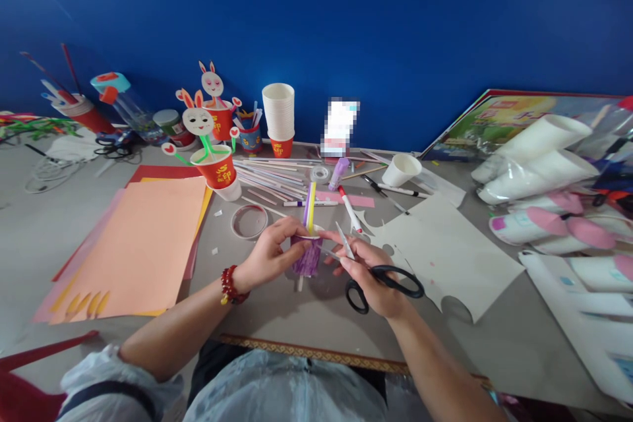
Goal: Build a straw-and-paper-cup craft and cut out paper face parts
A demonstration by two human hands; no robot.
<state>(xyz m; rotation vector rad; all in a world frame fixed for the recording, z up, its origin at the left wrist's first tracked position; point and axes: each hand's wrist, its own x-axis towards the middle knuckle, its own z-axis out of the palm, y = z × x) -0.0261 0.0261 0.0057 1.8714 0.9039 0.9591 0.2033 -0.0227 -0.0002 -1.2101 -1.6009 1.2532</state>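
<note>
My left hand (277,245) is closed on the rim of a small paper cup (306,260) coloured purple. A yellow strip (310,206) and a purple strip stand up out of the cup, and a pale stick (300,283) shows below it. In my right hand (370,270) is a pair of scissors (345,242) with black handles, held around the middle with the blades apart and pointing toward the cup. Fingertips of the right hand reach near the cup's right side; whether they touch it I cannot tell.
Stacked coloured paper (148,237) lies at left, beside a tape roll (250,221). Rabbit-topped cups (221,171) and a tall stack of white cups (278,112) stand behind. Loose straws (271,175) and markers (350,210) lie mid-table. Cut white paper (445,250) and bagged cups (539,145) are at right.
</note>
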